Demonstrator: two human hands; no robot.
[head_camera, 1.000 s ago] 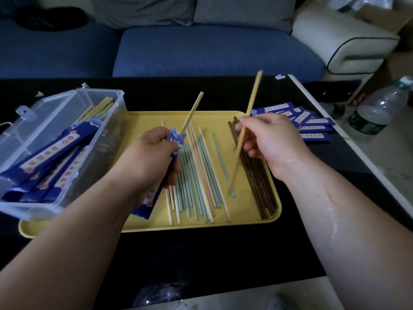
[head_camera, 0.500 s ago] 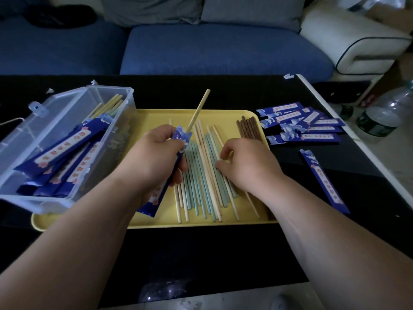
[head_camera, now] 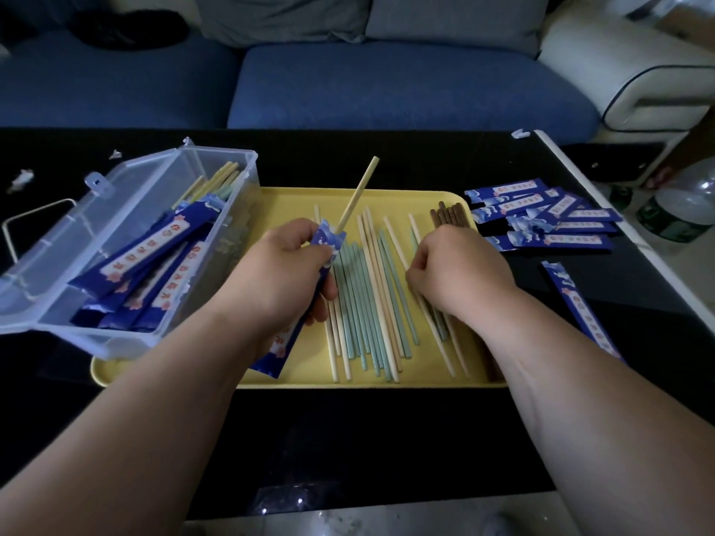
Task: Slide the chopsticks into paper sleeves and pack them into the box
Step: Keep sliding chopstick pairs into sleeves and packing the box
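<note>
My left hand [head_camera: 286,265] grips a blue paper sleeve [head_camera: 275,352] over the yellow tray [head_camera: 294,203]. One beige chopstick [head_camera: 358,193] sticks up out of the sleeve's top. My right hand [head_camera: 456,272] lies low on the tray, its curled fingertips pinching a beige chopstick among the loose beige and teal chopsticks [head_camera: 371,303]. Dark brown chopsticks [head_camera: 449,216] lie just beyond that hand. The clear plastic box [head_camera: 116,210] at the left holds several sleeved chopsticks.
A pile of empty blue sleeves [head_camera: 541,214] lies right of the tray, with one single sleeve [head_camera: 580,307] nearer me. A plastic bottle [head_camera: 681,210] stands off the black table's right edge. A blue sofa [head_camera: 387,90] runs behind the table.
My right hand, which held a beige chopstick upright, has dropped onto the tray and now picks at the loose chopsticks. My left hand has kept hold of the sleeve.
</note>
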